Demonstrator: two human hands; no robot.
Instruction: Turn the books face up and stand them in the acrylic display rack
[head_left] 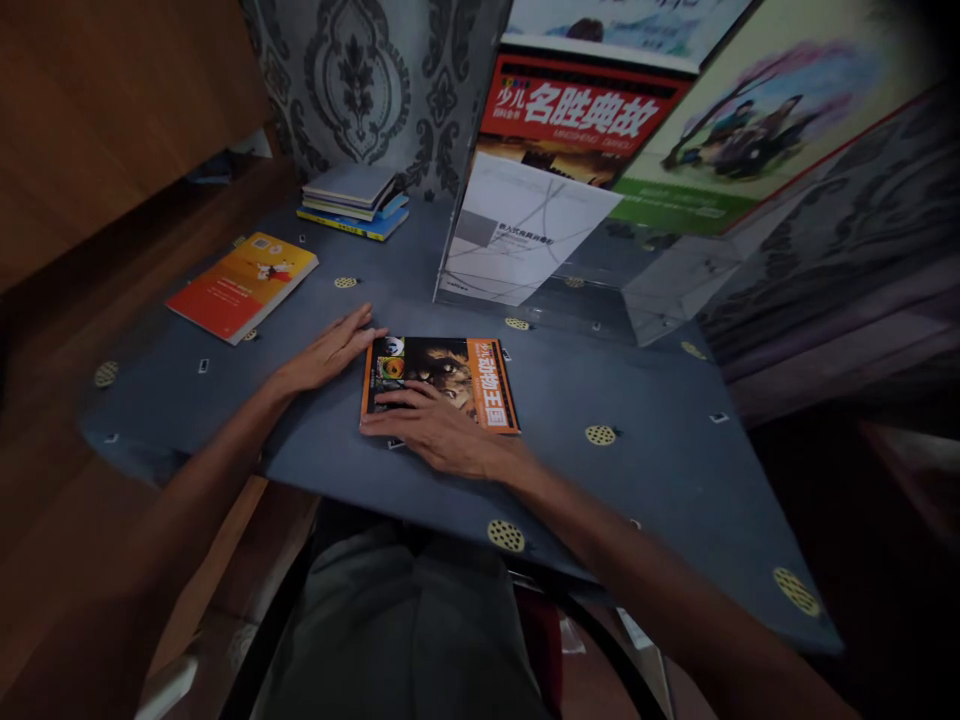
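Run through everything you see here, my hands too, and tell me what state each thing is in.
Animal-cover book: closed, lying flat, cover up
Left hand: open, at that book's upper-left corner
Right hand: open, resting on its cover
Orange-red book: closed, lying flat
Book stack: piled flat
Display stand: upright, loaded
White booklet: propped in the stand, cover out
Tablecloth: spread out

A thin, rectangular paperback book (pixel 450 358) with a glossy black-and-orange cover lies flat and closed, face up, near the front edge of the blue-grey, fruit-patterned bench (pixel 667 410); a dark furry animal face fills its middle; small animal pictures line the left; white characters run sideways down the orange right band.
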